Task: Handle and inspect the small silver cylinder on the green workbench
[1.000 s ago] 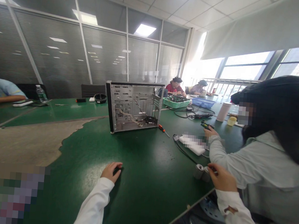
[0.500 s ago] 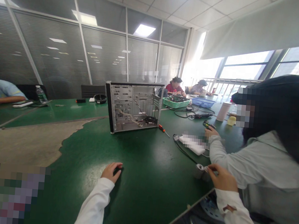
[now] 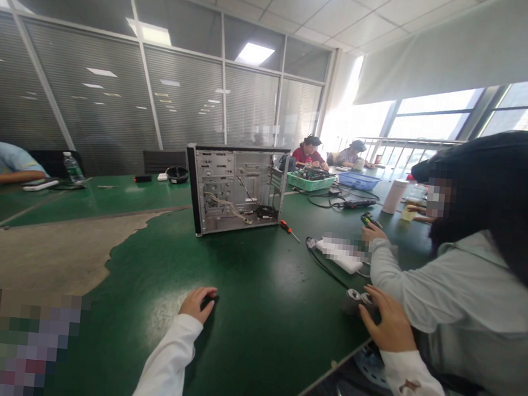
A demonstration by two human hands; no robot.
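Things on the big table (image 3: 253, 320)

The computer case (image 3: 234, 189) stands in the middle. A screwdriver (image 3: 288, 228) lies right of it. Two baskets (image 3: 312, 180) sit behind, farther right.

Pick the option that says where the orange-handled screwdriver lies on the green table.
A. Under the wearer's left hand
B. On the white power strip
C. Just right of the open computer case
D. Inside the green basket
C: the orange-handled screwdriver lies flat on the green table, just right of the open computer case, apart from both hands.
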